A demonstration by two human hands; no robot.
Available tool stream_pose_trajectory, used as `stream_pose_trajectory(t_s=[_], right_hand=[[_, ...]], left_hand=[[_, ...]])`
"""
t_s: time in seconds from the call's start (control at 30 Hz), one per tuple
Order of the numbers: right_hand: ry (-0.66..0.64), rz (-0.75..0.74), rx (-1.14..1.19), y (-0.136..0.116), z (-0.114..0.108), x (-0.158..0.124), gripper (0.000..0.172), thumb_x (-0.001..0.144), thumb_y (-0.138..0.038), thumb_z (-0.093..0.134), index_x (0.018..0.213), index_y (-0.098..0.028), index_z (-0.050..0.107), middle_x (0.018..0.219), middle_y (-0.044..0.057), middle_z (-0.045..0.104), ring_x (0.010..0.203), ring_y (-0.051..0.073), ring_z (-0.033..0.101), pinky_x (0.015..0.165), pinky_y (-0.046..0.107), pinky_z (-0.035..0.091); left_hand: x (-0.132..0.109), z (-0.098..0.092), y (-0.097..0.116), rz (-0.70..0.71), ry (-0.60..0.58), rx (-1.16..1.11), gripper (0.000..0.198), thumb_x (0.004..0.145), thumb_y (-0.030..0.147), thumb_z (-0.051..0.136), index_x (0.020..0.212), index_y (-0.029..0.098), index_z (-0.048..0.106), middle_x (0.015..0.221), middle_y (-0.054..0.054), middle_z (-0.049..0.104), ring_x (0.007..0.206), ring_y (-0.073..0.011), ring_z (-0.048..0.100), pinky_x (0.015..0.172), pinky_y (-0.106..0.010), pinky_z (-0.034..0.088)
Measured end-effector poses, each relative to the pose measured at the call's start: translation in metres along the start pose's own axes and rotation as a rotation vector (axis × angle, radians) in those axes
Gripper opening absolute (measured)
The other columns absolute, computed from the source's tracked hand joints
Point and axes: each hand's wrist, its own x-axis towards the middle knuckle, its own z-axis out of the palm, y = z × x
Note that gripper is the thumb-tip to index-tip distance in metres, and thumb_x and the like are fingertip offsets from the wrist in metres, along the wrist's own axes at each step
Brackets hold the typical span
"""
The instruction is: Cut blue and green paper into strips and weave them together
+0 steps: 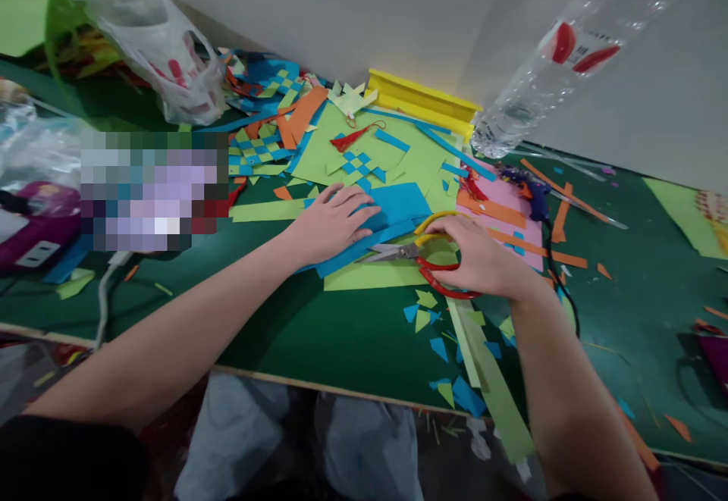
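Note:
My left hand [333, 220] lies flat with fingers spread on a blue paper sheet [398, 205] on the green table. My right hand [483, 258] rests over the red and yellow handles of a pair of scissors [418, 255], fingers curled around them. The scissor blades point left toward the blue paper and lie closed on the table. Under both sits a light green paper sheet [369, 277]. Small woven blue-and-green paper squares [358, 166] lie just beyond the hands.
Paper scraps and strips litter the green table [318, 327]. A clear plastic bottle [546, 61] leans at the upper right, a yellow box [421, 99] stands by the wall, a plastic bag [153, 46] sits upper left, and a glue gun with cord [538, 201] lies right.

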Motion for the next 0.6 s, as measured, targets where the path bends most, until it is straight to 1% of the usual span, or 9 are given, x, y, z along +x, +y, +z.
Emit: stream_pose_trajectory(t_s=[0.17,0.33,0.43,0.53,0.6], right_hand=[[0.005,-0.025,0.000,-0.001,0.001,0.001,0.041,0.073,-0.033,0.069,0.112,-0.025,0.057,0.119,0.008,0.064,0.114,0.030,0.057,0.101,0.049,0.042],[-0.015,-0.025,0.016,-0.002,0.003,0.002,0.044,0.073,-0.033,0.070,0.115,-0.026,0.057,0.121,0.008,0.064,0.116,0.030,0.057,0.101,0.050,0.042],[-0.024,-0.021,0.011,-0.001,0.003,0.002,0.044,0.073,-0.033,0.070,0.115,-0.026,0.058,0.121,0.007,0.064,0.114,0.030,0.058,0.099,0.049,0.043],[-0.013,-0.017,0.020,0.003,0.002,0.002,0.043,0.073,-0.034,0.070,0.113,-0.027,0.058,0.121,0.007,0.064,0.112,0.029,0.059,0.097,0.048,0.045],[0.004,-0.013,0.022,0.007,0.001,0.001,0.042,0.073,-0.035,0.070,0.113,-0.027,0.059,0.120,0.007,0.064,0.111,0.029,0.060,0.097,0.047,0.046]], left_hand=[[0.002,0.000,0.003,0.025,0.046,-0.055,0.043,0.103,0.040,0.036,0.131,0.017,0.058,0.134,-0.008,0.060,0.131,-0.0252,0.046,0.113,-0.042,0.031],[0.004,0.000,0.007,0.037,0.033,-0.078,0.040,0.102,0.038,0.039,0.130,0.018,0.059,0.132,-0.009,0.062,0.130,-0.0246,0.048,0.112,-0.044,0.032],[0.003,-0.003,0.005,0.041,0.038,-0.084,0.041,0.102,0.039,0.038,0.130,0.017,0.059,0.131,-0.009,0.062,0.129,-0.0253,0.048,0.112,-0.044,0.032],[-0.003,-0.010,-0.001,0.089,0.007,-0.123,0.045,0.101,0.043,0.039,0.135,0.017,0.054,0.136,-0.010,0.057,0.132,-0.0253,0.044,0.111,-0.040,0.033],[-0.008,-0.014,-0.005,0.119,-0.043,-0.133,0.048,0.101,0.045,0.039,0.140,0.019,0.049,0.141,-0.010,0.053,0.137,-0.0259,0.039,0.113,-0.041,0.031]])
